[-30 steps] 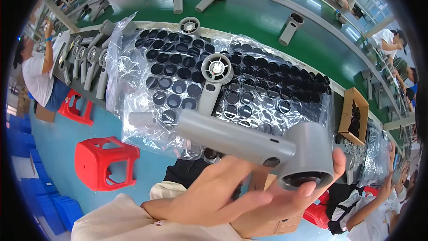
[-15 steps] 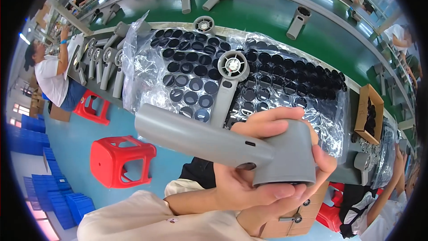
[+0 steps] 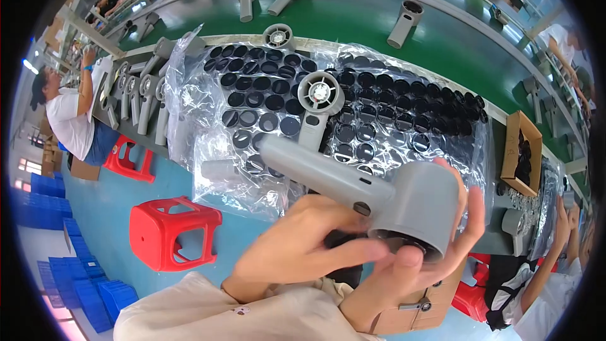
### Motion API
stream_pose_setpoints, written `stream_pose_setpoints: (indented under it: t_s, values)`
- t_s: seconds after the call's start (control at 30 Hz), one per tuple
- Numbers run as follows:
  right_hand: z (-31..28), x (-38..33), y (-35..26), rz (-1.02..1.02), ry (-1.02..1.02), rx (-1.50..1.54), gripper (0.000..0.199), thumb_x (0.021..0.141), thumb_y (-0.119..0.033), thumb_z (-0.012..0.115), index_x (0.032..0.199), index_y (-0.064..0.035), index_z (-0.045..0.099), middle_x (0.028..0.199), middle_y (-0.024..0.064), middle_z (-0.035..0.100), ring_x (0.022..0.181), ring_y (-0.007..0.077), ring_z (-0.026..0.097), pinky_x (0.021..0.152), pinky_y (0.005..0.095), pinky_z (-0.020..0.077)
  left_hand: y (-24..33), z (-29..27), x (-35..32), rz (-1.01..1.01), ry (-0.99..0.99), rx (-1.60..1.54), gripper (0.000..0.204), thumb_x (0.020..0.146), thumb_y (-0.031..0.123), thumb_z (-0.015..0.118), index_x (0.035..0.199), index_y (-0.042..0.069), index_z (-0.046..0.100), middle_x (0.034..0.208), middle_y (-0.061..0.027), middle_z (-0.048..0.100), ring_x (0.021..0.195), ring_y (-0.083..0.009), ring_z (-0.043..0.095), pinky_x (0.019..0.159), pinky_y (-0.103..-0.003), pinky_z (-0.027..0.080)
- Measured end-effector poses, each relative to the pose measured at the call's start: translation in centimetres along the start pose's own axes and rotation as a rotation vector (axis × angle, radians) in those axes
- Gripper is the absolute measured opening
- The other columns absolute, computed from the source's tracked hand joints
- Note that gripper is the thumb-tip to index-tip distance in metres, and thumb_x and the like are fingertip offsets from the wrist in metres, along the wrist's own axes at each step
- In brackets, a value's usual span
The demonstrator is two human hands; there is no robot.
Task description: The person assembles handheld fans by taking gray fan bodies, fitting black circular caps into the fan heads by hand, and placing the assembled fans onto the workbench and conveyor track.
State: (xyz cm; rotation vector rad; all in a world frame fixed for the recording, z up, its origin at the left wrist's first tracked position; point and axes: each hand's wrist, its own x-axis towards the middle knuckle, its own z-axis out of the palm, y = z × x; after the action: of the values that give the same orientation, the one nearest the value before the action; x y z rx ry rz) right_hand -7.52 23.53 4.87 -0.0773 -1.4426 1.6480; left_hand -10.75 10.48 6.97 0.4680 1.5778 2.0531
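A grey hair-dryer body [image 3: 379, 192] is held up in front of me, its handle pointing up left and its round head down right. My right hand [image 3: 435, 259] cups the head from below and behind, thumb under the dark opening. My left hand [image 3: 303, 246] reaches in from the left, fingers pressing a black round part [image 3: 338, 240] at the underside of the head. Behind it, another grey dryer body [image 3: 315, 104] lies on a plastic-wrapped tray of black round caps [image 3: 379, 113].
A green conveyor belt [image 3: 353, 19] carries more grey dryer bodies [image 3: 404, 22]. A cardboard box [image 3: 521, 151] of black parts stands at the right. Red stools [image 3: 173, 230] stand on the blue floor at the left. Other people work at the left and right edges.
The dryer body has turned and shifted right, with its head lower. My left hand has moved off the handle and under the head, onto the black part.
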Motion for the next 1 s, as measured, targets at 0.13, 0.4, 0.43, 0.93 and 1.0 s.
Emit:
stream_pose_setpoints:
  t_s: [0.13,0.4,0.43,0.93,1.0]
  values:
    - [0.6,-0.3,1.0,-0.015,0.068,0.052,0.087,0.069,-0.047,0.078,0.128,0.0009,0.034,0.118,0.037,0.046,0.094,0.0329,0.06,0.074,0.0343,0.0528,0.3,-3.0,0.1,0.293,-0.568,0.155,0.051,0.079,0.027,0.072,0.115,-0.003,0.053,0.098,-0.0186,0.064,0.082,-0.0313,0.064,0.069,-0.038,0.052]
    - [0.5,-0.4,-1.4,-0.014,-0.232,-0.07,0.064,0.083,-0.048,0.062,0.123,0.0011,0.05,0.123,0.0308,0.045,0.101,0.0335,0.057,0.083,0.039,0.0488,-0.6,-0.1,0.6,0.533,-0.025,0.026,0.051,0.072,0.002,0.074,0.12,0.0,0.056,0.13,-0.0229,0.042,0.11,-0.0297,0.053,0.085,-0.035,0.052]
    - [0.0,-0.3,-1.5,-0.015,-0.232,-0.065,0.064,0.083,-0.048,0.062,0.123,0.0011,0.05,0.123,0.0308,0.045,0.101,0.0335,0.057,0.083,0.039,0.0488,-0.6,0.1,0.6,0.546,0.021,-0.053,0.051,0.072,-0.004,0.071,0.12,0.0,0.056,0.13,-0.0209,0.041,0.112,-0.0271,0.052,0.089,-0.032,0.051]
    - [-1.1,1.3,-4.5,0.001,-0.667,-0.481,0.05,0.079,-0.024,0.063,0.119,0.0053,0.055,0.112,0.0213,0.053,0.097,0.0288,0.054,0.081,0.0354,0.0446,-1.3,-0.8,1.6,0.608,-0.097,0.087,0.037,0.083,0.031,0.067,0.11,0.005,0.061,0.126,-0.0384,0.039,0.112,-0.0437,0.051,0.089,-0.049,0.046]
    - [-0.8,1.5,-4.6,-0.052,-0.657,-0.51,0.05,0.077,-0.024,0.064,0.117,0.0057,0.056,0.11,0.0212,0.054,0.096,0.0291,0.055,0.079,0.0351,0.0449,-1.6,-0.7,1.9,0.637,-0.097,0.082,0.036,0.083,0.031,0.068,0.108,0.006,0.061,0.125,-0.0388,0.039,0.111,-0.044,0.051,0.088,-0.049,0.046]
